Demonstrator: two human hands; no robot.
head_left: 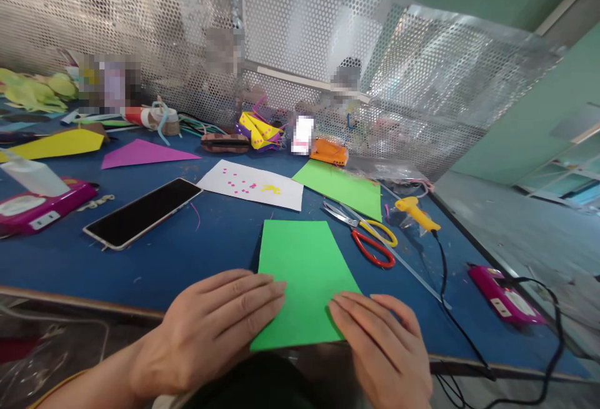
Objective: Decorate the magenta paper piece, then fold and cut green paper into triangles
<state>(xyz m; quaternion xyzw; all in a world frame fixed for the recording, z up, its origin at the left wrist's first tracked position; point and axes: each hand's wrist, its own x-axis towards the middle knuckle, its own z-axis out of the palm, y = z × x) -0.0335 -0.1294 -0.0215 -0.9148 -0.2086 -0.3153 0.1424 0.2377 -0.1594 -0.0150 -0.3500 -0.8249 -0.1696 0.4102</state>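
Note:
A bright green sheet of paper [302, 271] lies at the near edge of the blue table [220, 240]. My left hand [215, 328] rests flat on its lower left corner, fingers together and pointing right. My right hand [384, 346] lies flat on its lower right corner, fingers pointing left. Neither hand grips anything; both press on the paper. Scissors with a red and a yellow handle [370, 237] lie just right of the sheet.
A phone [143, 212] lies at left, with a pink box [40, 206] beyond it. A white dotted sheet [250, 185], another green sheet [342, 187], a yellow glue gun [415, 212] with black cable, and a pink device [504, 296] lie around. A perforated metal screen [300, 40] closes off the back.

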